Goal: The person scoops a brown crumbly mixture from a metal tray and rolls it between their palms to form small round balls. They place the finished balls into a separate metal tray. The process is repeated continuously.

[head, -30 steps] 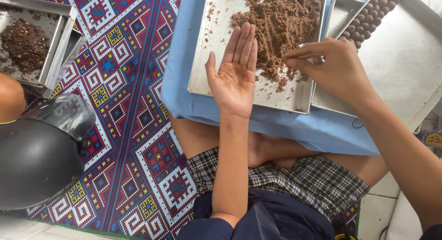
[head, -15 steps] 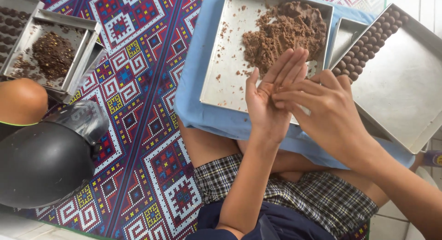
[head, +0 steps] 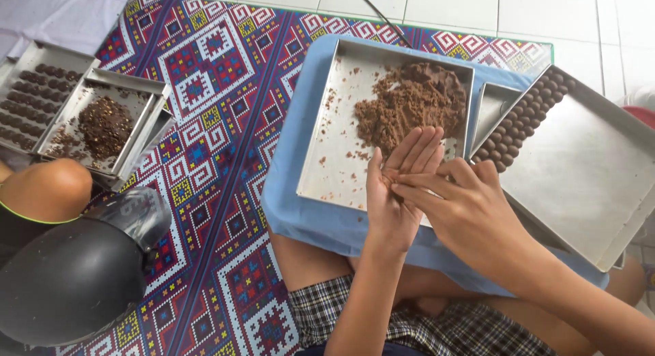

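My left hand (head: 394,199) is held palm up over the near edge of a steel tray (head: 327,158). My right hand (head: 471,216) lies flat across it, fingers pressed on the left palm. A pinch of brown dough taken from the heap is hidden between the two palms. The brown crumbly dough heap (head: 413,107) fills the tray's far right corner, just beyond my fingertips. The tray rests on a blue cloth (head: 300,212) over my lap.
At the right, a large steel tray (head: 587,172) holds a row of brown balls (head: 525,117), with a small empty tray (head: 495,103) beside it. Far left, two more trays (head: 102,124) hold crumbs and balls. A black rounded object (head: 68,281) and another person's knee (head: 44,189) sit on the patterned mat (head: 218,90).
My right hand left the dough heap with a pinch and came down onto my left palm. Both hands drew back toward me, and my view shifted so the trays sit lower.
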